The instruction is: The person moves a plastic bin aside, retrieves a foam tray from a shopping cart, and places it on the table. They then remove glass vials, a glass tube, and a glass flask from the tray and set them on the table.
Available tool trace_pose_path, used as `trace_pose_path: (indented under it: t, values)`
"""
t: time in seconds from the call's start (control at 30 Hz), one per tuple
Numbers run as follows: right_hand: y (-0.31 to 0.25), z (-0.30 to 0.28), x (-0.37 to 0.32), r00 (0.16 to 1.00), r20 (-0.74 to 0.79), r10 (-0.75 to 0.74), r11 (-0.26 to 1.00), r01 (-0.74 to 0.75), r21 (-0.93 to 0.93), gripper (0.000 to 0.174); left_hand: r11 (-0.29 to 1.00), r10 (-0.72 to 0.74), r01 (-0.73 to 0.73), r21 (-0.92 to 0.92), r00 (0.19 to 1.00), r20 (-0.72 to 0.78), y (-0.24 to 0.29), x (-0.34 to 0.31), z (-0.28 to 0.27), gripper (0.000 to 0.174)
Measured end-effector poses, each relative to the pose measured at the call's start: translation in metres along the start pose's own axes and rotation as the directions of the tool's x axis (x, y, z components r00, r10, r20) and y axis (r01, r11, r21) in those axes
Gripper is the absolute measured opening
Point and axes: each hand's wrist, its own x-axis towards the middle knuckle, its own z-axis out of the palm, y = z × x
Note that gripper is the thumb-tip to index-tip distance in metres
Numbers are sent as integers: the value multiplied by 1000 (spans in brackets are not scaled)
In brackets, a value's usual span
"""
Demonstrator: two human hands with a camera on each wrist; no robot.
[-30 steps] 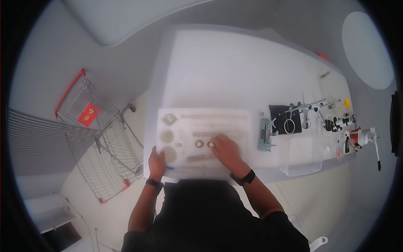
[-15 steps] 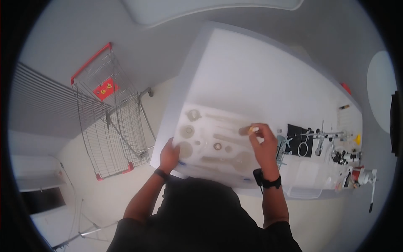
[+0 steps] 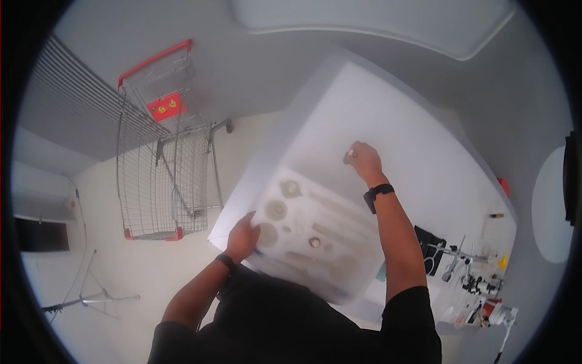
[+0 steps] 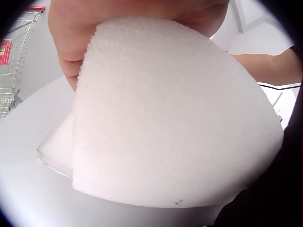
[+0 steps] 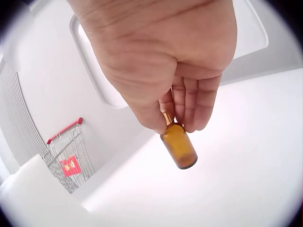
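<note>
My right hand (image 3: 366, 162) pinches a small amber glass bottle (image 5: 180, 146) by its neck between thumb and fingertips. The bottle hangs tilted over the white table beyond the foam. My left hand (image 3: 242, 236) grips the left edge of a thick white foam tray (image 4: 170, 118), its fingers bent over the side. Cut-outs of several shapes, round and long, show in the tray's top. One round piece with a pale metallic-looking top (image 3: 314, 242) sits in the tray, beside a bare round hole (image 3: 328, 248).
The white table (image 3: 418, 158) stretches away behind the tray. Lab stands with clamps (image 3: 451, 258), a black mat (image 3: 428, 239) and a red-and-white press-like device (image 3: 494, 312) stand at the right. A shopping cart (image 3: 163, 164) is on the floor to the left.
My right hand has lifted the bottle from the foam tray and carried it away over the far part of the table. My left hand stays at the tray's edge. The head view has turned.
</note>
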Motion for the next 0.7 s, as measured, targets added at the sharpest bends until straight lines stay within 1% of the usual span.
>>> trace_pose_path:
  t: [0.03, 0.07, 0.13, 0.17, 0.23, 0.27, 0.33, 0.37, 0.43, 0.47, 0.5, 0.53, 0.57, 0.63, 0.67, 0.7]
  values:
    - [3, 10, 11, 999, 31, -11, 999, 12, -44, 14, 1000, -16, 16, -3, 1000, -9, 4, 0, -2, 56]
    - [7, 19, 20, 999, 45, -23, 999, 25, -40, 14, 1000, -26, 26, -13, 1000, 1, 8, 0, -4, 56]
    - [13, 37, 34, 997, 20, -72, 992, 73, -104, 14, 998, -51, 51, -21, 999, 5, 19, -1, -10, 56]
    - [17, 45, 38, 996, 29, -79, 992, 81, -98, 14, 997, -63, 64, -31, 998, 17, 25, -1, -13, 55]
    - [21, 54, 42, 994, 21, -109, 987, 110, -117, 16, 996, -81, 82, -42, 996, 27, 23, 0, -12, 55]
    - [24, 57, 43, 993, 26, -112, 987, 115, -115, 16, 997, -67, 67, -37, 998, 12, 19, 1, -8, 54]
    - [21, 56, 41, 997, 25, -70, 993, 72, -91, 17, 998, -56, 56, -32, 998, -6, 20, 1, -9, 54]
    - [19, 55, 41, 997, 26, -74, 993, 76, -89, 17, 997, -61, 61, -38, 998, 7, 21, 1, -9, 54]
    - [17, 53, 42, 997, 68, 24, 994, -17, -109, 19, 997, -66, 67, -42, 998, 19, 22, 2, -11, 54]
    - [16, 51, 42, 997, 67, 23, 994, -16, -109, 19, 997, -65, 66, -44, 998, 20, 22, 1, -11, 54]
    - [17, 50, 42, 993, 106, 49, 990, -34, -139, 20, 997, -63, 63, -47, 998, 21, 24, 2, -12, 54]
    - [18, 49, 43, 987, 141, 78, 984, -53, -171, 23, 997, -57, 58, -47, 998, 23, 26, 3, -14, 54]
    - [19, 49, 41, 987, 136, 84, 983, -59, -174, 23, 997, -63, 64, -38, 997, 43, 27, 3, -16, 54]
    - [21, 47, 33, 999, 46, 19, 971, -7, -241, 39, 997, -63, 66, -33, 995, 78, 23, 4, -15, 55]
    - [24, 45, 29, 998, 47, 36, 968, -23, -248, 39, 999, -33, 34, -19, 998, 47, 16, 5, -11, 55]
    - [24, 39, 25, 1000, 12, -2, 971, 5, -241, 43, 1000, -2, 2, -4, 1000, 20, 9, 3, -7, 56]
